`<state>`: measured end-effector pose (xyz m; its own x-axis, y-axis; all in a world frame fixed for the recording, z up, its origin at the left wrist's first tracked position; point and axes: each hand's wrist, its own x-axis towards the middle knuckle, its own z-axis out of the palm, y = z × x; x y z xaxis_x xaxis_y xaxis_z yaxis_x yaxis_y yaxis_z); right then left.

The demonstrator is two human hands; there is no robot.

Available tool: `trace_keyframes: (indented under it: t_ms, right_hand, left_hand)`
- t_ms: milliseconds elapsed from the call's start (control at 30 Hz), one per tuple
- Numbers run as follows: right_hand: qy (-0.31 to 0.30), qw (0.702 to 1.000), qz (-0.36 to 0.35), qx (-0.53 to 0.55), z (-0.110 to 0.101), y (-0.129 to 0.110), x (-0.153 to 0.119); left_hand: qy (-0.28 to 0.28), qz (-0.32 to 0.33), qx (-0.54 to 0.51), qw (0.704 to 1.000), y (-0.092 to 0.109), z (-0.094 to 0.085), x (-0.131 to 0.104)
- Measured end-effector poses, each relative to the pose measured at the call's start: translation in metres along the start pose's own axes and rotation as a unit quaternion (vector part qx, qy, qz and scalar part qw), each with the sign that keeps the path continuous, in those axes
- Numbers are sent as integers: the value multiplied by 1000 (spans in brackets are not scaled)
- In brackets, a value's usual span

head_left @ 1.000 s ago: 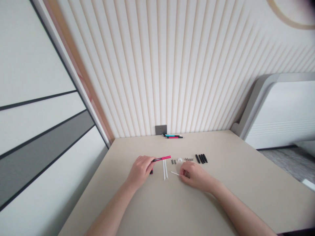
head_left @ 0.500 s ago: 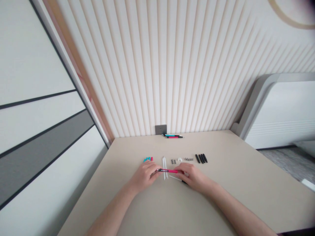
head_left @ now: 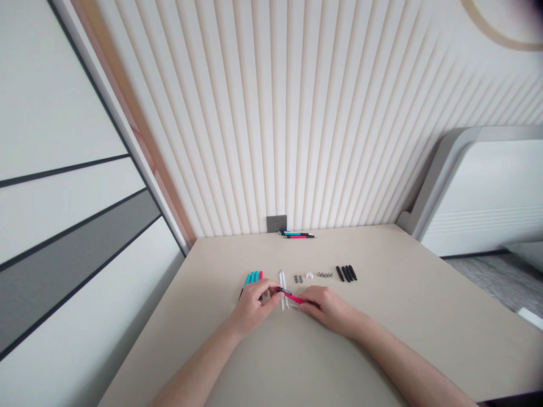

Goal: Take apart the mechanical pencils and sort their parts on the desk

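Observation:
Between my two hands, a pink and black pen barrel slants down to the right above the table. The fingers of my left hand pinch its dark end. Its pink end is held by my right hand, whose fingertips are closed round it. Just beyond my left hand lie several blue and pink pen barrels, partly covered by that hand. White ink refills lie upright in view behind the pen barrel. A thin white piece shows beside my right fingertips, its other end hidden.
Small grey parts, white parts and springs lie in a row towards the right. Several black grips follow them. Whole pens rest at the back table edge, below a wall socket.
My left hand has shifted slightly right and down, uncovering more of the blue and pink barrels. The held pen barrel has turned from nearly level to slanting, and my right hand is slightly lower.

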<state>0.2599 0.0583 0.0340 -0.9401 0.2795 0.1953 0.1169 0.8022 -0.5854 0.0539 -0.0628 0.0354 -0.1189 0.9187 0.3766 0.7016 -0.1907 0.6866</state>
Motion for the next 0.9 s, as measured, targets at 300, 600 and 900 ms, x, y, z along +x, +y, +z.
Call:
trace_keyframes:
  t_ms: [300,600,900]
  right_hand:
    - [10,999,21,31,-5,0,0]
    - [43,995,51,76,-5,5,-2]
    - [47,994,58,76,-8,1,-3]
  left_hand:
    - [19,0,8,1000,-1,0,0]
    - [24,0,-8,1000,3,-5,2]
    - [31,-16,-11,999,5,-6,3]
